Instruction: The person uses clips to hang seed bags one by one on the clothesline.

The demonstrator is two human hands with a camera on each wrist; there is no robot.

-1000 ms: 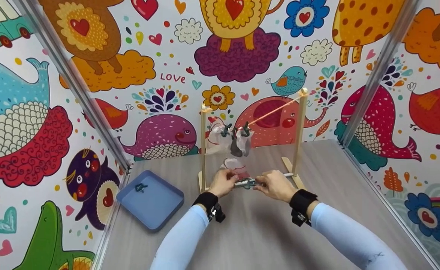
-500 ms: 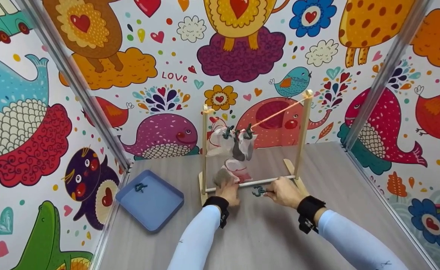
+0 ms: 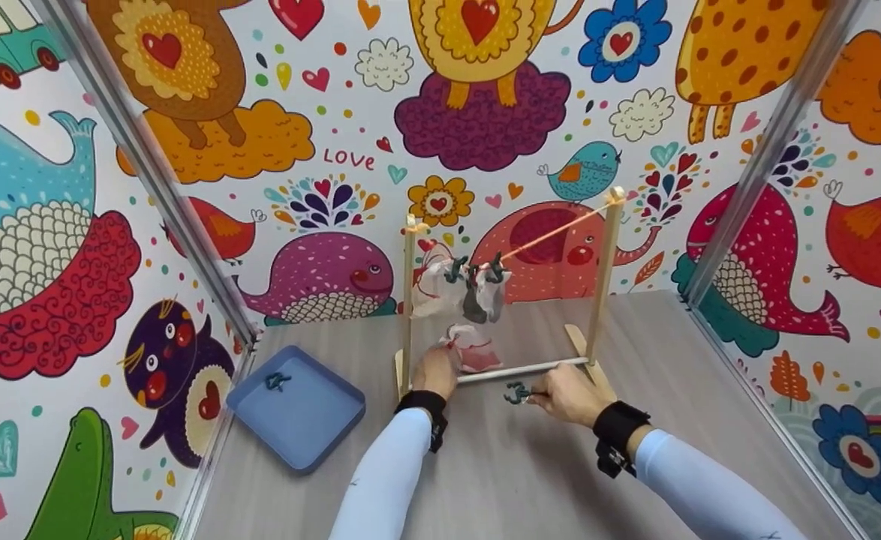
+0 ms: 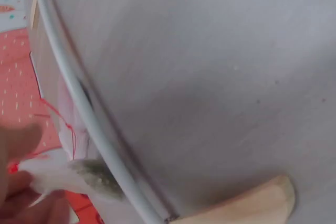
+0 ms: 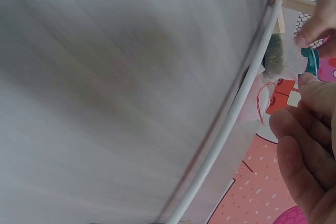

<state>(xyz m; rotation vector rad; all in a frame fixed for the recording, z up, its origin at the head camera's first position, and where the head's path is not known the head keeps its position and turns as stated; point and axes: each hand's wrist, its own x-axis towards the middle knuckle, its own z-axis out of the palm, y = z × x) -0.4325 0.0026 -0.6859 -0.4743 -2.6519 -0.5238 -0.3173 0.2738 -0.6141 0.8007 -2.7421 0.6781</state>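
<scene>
My left hand reaches over the white rod at the bottom of a small wooden rack. In the left wrist view its fingers pinch a sheer whitish pouch with dark contents, mostly hidden in the head view. Beside it lies another sheer pouch with red string. My right hand pinches a dark green clip in front of the rod. Two more pouches, one pale and one with a dark part, hang from the rack's orange cord by green clips.
A blue tray with one dark green clip in it stands on the left of the table. The rack's wooden posts rise on both sides of the pouches. Patterned walls enclose the back and sides.
Both hands were together at the rod around the clip. They have come apart: the left has shifted left and over the rod, the right slightly right and down, keeping the clip.
</scene>
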